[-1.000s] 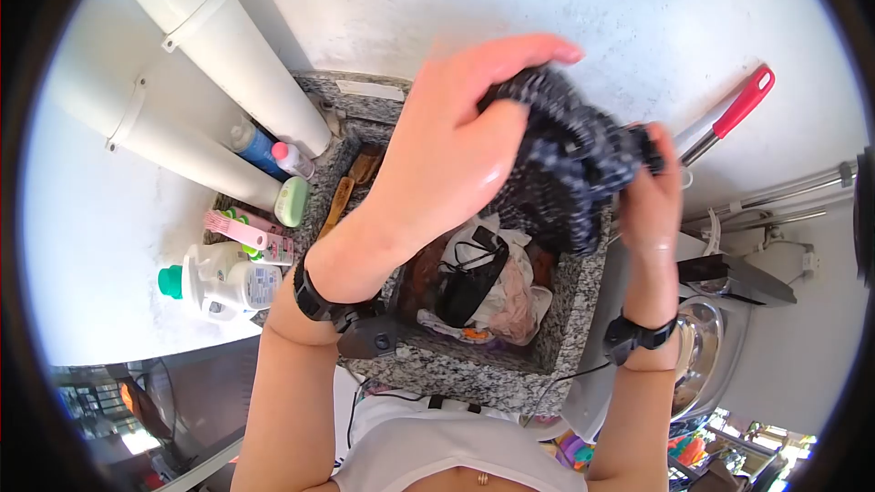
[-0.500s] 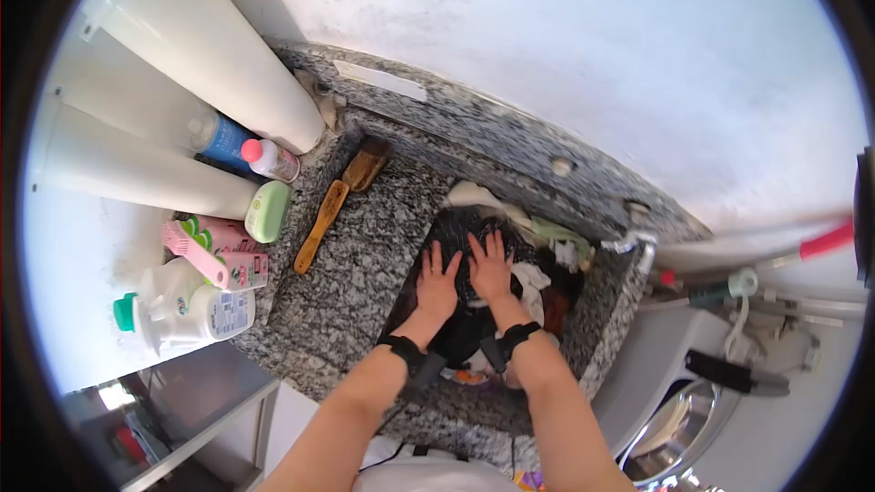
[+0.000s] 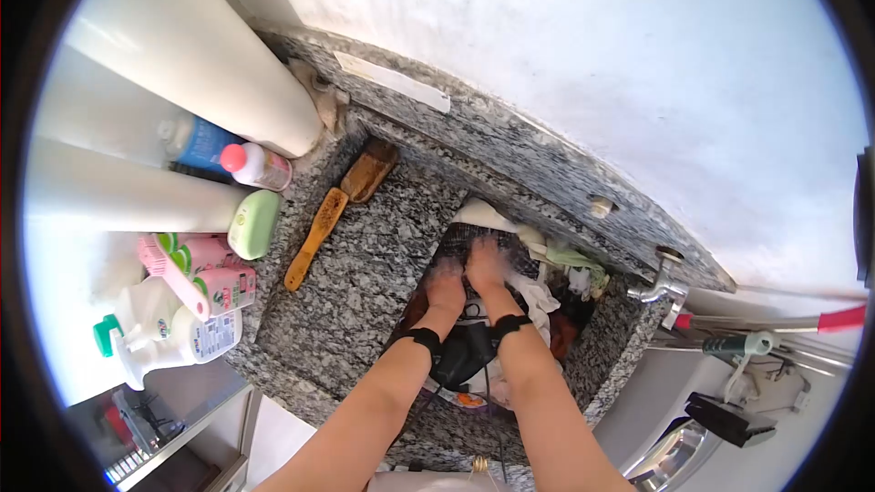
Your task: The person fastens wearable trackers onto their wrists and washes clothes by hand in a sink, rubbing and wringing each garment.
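Note:
My left hand point(image 3: 445, 283) and my right hand point(image 3: 487, 265) are side by side on a dark cloth-like piece point(image 3: 453, 242) with fine lines, lying in a granite sink point(image 3: 597, 357). Motion blur smears the fingers of both hands, so their shape is unclear. A white cloth point(image 3: 536, 299) lies just right of my right hand, and a cream cloth point(image 3: 482, 215) is beyond the dark piece. Further right is a pale green cloth point(image 3: 576, 261). Each wrist wears a black band, with dark, boxy gear between the forearms.
On the granite slab point(image 3: 365, 282) at left lie a wooden-handled brush point(image 3: 316, 237) and a brown wooden block point(image 3: 371, 170). Bottles, a green soap-like bar point(image 3: 253, 224) and a pink brush point(image 3: 173, 275) line the left ledge. A metal tap point(image 3: 667, 286) juts out at right.
My fingers were sharp and spread flat on the dark piece; now they are blurred. My forearms are closer together, and the camera view has shifted slightly.

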`<state>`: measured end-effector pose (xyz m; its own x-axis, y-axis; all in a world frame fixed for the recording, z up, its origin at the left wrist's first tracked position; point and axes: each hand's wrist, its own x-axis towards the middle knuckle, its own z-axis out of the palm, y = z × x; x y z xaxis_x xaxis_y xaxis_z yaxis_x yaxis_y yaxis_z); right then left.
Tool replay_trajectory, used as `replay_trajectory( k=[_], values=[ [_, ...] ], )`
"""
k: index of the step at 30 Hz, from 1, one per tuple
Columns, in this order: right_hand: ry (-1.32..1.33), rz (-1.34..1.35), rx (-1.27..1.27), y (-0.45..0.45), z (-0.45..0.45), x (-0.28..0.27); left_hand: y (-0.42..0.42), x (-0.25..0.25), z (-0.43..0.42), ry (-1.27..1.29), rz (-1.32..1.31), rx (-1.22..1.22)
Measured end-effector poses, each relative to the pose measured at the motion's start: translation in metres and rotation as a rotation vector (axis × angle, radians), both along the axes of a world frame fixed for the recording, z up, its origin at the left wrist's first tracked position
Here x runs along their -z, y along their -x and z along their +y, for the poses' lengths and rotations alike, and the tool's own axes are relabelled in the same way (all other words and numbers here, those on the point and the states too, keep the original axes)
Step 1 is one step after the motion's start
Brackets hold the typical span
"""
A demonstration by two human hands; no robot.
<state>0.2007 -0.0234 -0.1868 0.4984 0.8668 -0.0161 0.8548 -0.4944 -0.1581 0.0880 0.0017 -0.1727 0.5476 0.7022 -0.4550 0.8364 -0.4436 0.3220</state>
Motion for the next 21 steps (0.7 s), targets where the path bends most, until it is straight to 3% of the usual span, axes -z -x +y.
replay_trajectory(
  k=[1, 3, 4, 5, 6, 9, 10, 11, 12, 13, 14, 16, 17, 18, 20, 21],
  values=[
    [-0.016, -0.008, 0.003, -0.003, -0.005, -0.018, 0.0, -0.018, 0.007, -0.016, -0.008, 0.003],
    [-0.355, 0.48, 0.18, -0.005, -0.028, -0.06, 0.001, -0.058, 0.007, 0.279, -0.106, -0.111],
    [-0.361, 0.473, 0.192, 0.002, -0.04, -0.084, 0.009, -0.078, 0.004, 0.278, -0.11, -0.098],
    [-0.394, 0.753, 0.383, 0.008, -0.049, -0.109, 0.02, -0.099, 0.006, 0.685, -0.387, -0.289],
    [-0.425, 1.038, 0.572, 0.017, -0.059, -0.133, 0.026, -0.121, 0.005, 0.883, -0.532, -0.375],
    [-0.688, 1.102, 0.292, 0.069, -0.089, -0.195, 0.04, -0.188, -0.004, 1.356, -0.82, -0.768],
    [-0.74, 1.336, 0.299, 0.088, -0.096, -0.214, 0.045, -0.201, -0.008, 1.487, -0.892, -0.921],
    [-0.695, 1.271, 0.189, 0.097, -0.109, -0.234, 0.051, -0.199, -0.014, 1.27, -0.818, -0.822],
    [-0.653, 1.2, 0.082, 0.103, -0.116, -0.256, 0.057, -0.201, -0.016, 1.079, -0.691, -0.874],
    [-0.741, 1.425, 0.131, 0.106, -0.126, -0.262, 0.063, -0.204, -0.017, 1.106, -0.785, -0.824],
    [-0.748, 1.638, 0.357, 0.11, -0.138, -0.25, 0.069, -0.206, -0.019, 1.135, -0.879, -0.773],
    [-1.01, 1.52, 0.568, 0.099, -0.148, -0.243, 0.072, -0.237, -0.013, 1.08, -0.926, -0.681],
    [-0.965, 1.51, 0.888, 0.097, -0.144, -0.244, 0.074, -0.255, -0.011, 1.027, -0.979, -0.613],
    [-0.98, 1.512, 0.893, 0.094, -0.136, -0.255, 0.078, -0.271, -0.008, 1.024, -0.971, -0.6],
    [-0.768, 2.381, 0.962, 0.082, -0.117, -0.28, 0.083, -0.303, -0.001, 0.886, -1.04, -0.393],
    [-0.788, 2.387, 0.957, 0.083, -0.102, -0.275, 0.091, -0.324, 0.003, 0.825, -0.982, -0.292]
  ],
)
